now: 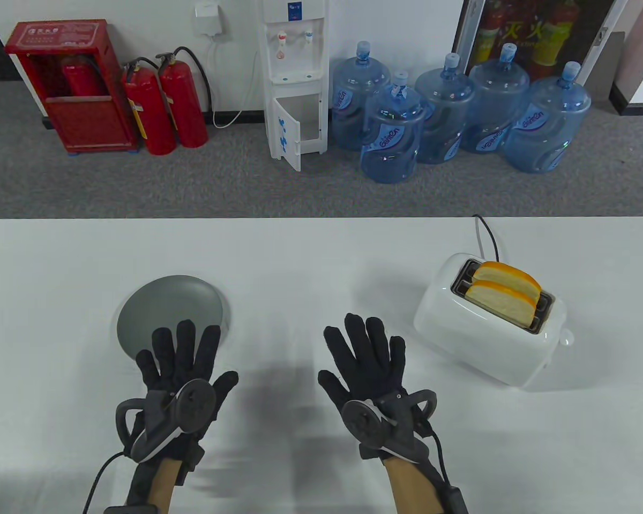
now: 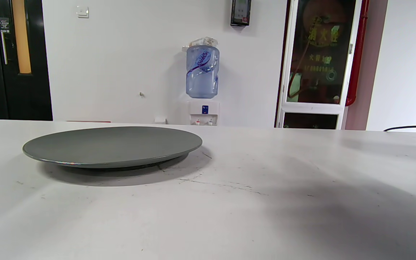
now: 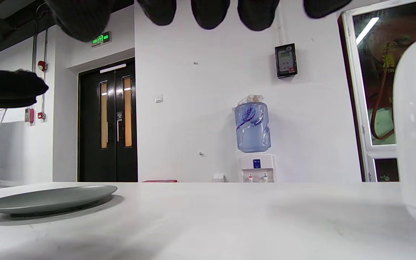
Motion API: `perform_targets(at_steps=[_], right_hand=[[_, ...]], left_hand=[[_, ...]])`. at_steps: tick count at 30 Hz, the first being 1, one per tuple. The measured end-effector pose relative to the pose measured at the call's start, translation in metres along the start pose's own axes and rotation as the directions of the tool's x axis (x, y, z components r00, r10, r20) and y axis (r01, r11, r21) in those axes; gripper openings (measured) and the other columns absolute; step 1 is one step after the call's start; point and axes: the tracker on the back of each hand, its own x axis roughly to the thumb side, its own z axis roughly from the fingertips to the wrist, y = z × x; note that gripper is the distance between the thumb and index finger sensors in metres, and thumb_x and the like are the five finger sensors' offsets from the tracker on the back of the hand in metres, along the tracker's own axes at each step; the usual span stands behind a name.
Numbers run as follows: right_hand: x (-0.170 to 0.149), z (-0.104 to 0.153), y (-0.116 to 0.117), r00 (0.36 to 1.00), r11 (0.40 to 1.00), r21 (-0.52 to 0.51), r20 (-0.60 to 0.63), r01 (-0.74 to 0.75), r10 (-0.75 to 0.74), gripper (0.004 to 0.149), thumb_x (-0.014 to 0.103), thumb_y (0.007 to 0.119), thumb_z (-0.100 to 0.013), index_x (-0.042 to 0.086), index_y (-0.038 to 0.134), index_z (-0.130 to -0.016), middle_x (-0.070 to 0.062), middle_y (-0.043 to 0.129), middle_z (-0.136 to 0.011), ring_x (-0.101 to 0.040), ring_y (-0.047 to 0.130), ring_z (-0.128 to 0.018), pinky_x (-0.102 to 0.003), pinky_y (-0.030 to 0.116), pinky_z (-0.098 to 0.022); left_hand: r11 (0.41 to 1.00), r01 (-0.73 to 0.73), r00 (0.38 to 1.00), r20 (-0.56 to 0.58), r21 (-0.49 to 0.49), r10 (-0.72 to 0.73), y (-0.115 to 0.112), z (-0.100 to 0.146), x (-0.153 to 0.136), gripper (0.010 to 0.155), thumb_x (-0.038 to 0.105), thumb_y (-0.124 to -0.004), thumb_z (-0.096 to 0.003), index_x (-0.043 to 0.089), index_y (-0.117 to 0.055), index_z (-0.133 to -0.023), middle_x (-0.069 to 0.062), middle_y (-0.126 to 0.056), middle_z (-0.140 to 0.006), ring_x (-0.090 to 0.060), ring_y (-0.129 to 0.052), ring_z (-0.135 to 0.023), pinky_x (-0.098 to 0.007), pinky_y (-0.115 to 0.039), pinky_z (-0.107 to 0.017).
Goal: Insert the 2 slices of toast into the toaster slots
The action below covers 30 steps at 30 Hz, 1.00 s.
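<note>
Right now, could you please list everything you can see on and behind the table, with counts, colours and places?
toast slices: 2, pale with orange crust, standing in the toaster slots
toaster: 1, white, table's right side, black cord trailing behind it
plate: 1, grey, bare, table's left side
table: 1, white
water dispenser: 1, white, at the back wall, lower door open
water bottles: 6, blue, on the floor right of the dispenser
fire extinguishers: 2 red on the floor, another inside the red cabinet at left
left hand: black glove, fingers spread, over the plate's near edge
right hand: black glove, fingers spread, holding nothing
</note>
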Motion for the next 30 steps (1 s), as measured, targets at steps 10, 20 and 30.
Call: perform_targets(at_steps=[10, 20, 30], right_hand=[[-0.001, 0.002, 0.013, 0.998, 0.996, 0.071, -0.032, 0.049, -0.047, 0.072, 0.062, 0.054, -0.068, 0.028, 0.028, -0.126, -0.016, 0.024, -0.133, -0.048, 0.032, -0.118, -0.075, 0.036, -0.076], [-0.002, 0.005, 0.020, 1.000, 0.992, 0.128, -0.014, 0.013, -0.011, 0.073, 0.063, 0.052, -0.068, 0.027, 0.028, -0.127, -0.016, 0.024, -0.133, -0.049, 0.031, -0.118, -0.076, 0.035, -0.075], [-0.009, 0.005, 0.023, 0.999, 0.989, 0.144, -0.026, 0.027, -0.024, 0.073, 0.063, 0.052, -0.068, 0.027, 0.028, -0.127, -0.016, 0.023, -0.133, -0.049, 0.031, -0.118, -0.076, 0.035, -0.076]], left_hand=[[1.000, 0.014, 1.000, 0.008, 0.001, -0.014, 0.000, 0.000, 0.003, 0.077, 0.071, -0.035, -0.0522, 0.040, -0.014, -0.119, -0.009, -0.013, -0.128, -0.048, -0.008, -0.113, -0.066, -0.020, -0.078], [1.000, 0.012, 1.000, 0.006, 0.003, -0.012, 0.001, 0.001, 0.003, 0.077, 0.071, -0.035, -0.0523, 0.040, -0.014, -0.119, -0.009, -0.012, -0.128, -0.048, -0.008, -0.113, -0.065, -0.019, -0.078], [1.000, 0.012, 1.000, -0.006, 0.003, -0.012, 0.002, 0.001, 0.002, 0.077, 0.071, -0.035, -0.0523, 0.039, -0.014, -0.119, -0.009, -0.012, -0.128, -0.048, -0.008, -0.113, -0.066, -0.019, -0.078]])
